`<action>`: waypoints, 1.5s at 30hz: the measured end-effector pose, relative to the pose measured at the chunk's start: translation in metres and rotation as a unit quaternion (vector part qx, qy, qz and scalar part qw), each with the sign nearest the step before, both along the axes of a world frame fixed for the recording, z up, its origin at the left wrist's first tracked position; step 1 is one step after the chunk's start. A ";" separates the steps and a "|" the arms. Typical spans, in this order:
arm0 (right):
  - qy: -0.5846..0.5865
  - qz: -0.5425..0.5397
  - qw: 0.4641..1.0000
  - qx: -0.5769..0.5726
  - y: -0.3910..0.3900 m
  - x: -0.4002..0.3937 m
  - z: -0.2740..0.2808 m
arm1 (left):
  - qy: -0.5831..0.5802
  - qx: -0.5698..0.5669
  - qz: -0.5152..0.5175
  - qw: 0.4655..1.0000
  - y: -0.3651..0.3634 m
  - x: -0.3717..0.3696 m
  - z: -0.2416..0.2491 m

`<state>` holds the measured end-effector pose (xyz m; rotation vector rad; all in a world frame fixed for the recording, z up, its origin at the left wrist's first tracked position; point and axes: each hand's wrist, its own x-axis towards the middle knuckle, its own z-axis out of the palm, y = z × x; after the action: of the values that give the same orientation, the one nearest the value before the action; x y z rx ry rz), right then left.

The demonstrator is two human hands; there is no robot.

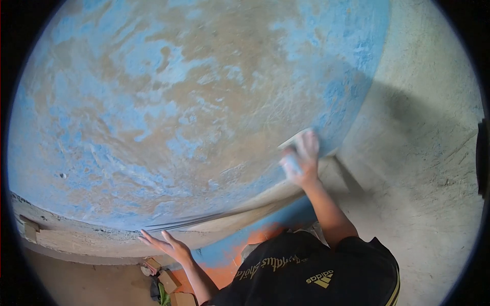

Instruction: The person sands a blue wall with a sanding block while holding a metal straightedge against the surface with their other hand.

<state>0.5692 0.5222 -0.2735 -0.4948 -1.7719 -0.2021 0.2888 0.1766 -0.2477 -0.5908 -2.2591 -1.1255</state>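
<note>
My right hand (303, 158) presses at the lower right of a wall (204, 102) covered in worn blue paint with brownish patches. It is blurred by motion and dusted white. Its fingers are bent over a pale flat piece (293, 139) with a straight light edge, too smeared to name more exactly. Down at the wall's lower edge, my left hand (171, 248) has its fingers apart and holds nothing. Its fingertips are right by the rim of the blue surface.
A bare grey wall (418, 153) meets the blue one at the right. Below the blue surface runs a pale ledge (92, 245). Cardboard boxes (168, 280) and a green item (163, 295) lie at the lower left, beside an orange and blue surface (219, 273).
</note>
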 end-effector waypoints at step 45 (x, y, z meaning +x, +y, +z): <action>-0.061 0.011 0.989 0.133 -0.229 -0.259 0.103 | 0.008 0.015 -0.109 0.994 -0.183 -0.184 -0.006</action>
<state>0.3101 0.2932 -0.1703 -0.2757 -1.8336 -0.4546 0.1043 -0.0064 -0.2532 -0.8488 -2.1992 -1.2517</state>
